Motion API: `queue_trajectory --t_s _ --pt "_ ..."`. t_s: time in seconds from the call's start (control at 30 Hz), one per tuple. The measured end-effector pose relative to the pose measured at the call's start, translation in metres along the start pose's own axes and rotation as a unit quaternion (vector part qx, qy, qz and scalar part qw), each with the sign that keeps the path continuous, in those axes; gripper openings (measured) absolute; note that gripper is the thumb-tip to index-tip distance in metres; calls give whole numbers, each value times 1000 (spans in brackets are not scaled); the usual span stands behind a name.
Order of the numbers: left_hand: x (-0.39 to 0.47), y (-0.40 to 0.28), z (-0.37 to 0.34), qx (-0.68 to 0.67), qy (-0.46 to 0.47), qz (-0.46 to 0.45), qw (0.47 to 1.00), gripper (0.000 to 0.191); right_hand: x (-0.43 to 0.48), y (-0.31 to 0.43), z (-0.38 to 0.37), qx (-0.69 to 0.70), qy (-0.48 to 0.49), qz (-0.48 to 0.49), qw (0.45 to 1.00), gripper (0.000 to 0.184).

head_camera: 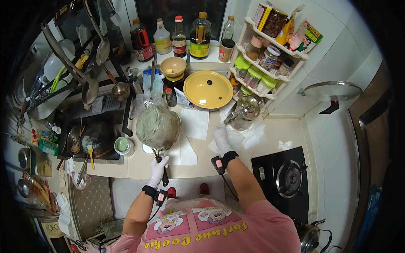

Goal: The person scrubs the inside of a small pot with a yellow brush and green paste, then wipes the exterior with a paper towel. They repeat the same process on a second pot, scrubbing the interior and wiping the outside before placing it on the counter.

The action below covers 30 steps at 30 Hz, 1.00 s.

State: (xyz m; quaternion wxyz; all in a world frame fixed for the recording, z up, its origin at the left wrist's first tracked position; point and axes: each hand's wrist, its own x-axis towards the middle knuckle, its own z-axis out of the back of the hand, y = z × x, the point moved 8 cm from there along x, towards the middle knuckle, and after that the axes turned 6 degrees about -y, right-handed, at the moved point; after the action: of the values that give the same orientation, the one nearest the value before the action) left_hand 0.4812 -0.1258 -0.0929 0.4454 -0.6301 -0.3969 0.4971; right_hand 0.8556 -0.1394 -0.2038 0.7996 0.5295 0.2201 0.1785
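My left hand (157, 170), in a white glove, grips the black handle (165, 178) of a round pan (158, 128). Pale green paste is smeared over the pan's face turned towards me. Left of it stands a white tub (124, 146) with similar green paste inside. White paper sheets (194, 125) lie flat on the counter to the pan's right. My gloved right hand (222, 139) is over the counter, beside crumpled white paper (254, 136) and just below a glass pitcher (245, 112). Its fingers are too unclear to tell whether they hold anything.
A yellow lidded pot (208, 90) and a small tan bowl (173, 67) are at the back. Left, the sink (118, 112) contains a dark wok (98, 139), with ladles (90, 91) hanging above. A spice rack (269, 60) and gas hob (281, 180) are right.
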Motion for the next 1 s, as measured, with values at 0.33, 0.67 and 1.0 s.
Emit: queue_trajectory --t_s 0.33,0.67,1.0 --pt "12 3 12 37 14 1 999 13 -104 36 121 -427 -80 77 897 30" --pt "9 -17 -8 40 30 -23 998 15 -73 78 272 -232 -338 198 890 13" --pt "8 -23 5 -7 -9 -8 1000 20 -93 118 112 -475 -54 238 846 32"
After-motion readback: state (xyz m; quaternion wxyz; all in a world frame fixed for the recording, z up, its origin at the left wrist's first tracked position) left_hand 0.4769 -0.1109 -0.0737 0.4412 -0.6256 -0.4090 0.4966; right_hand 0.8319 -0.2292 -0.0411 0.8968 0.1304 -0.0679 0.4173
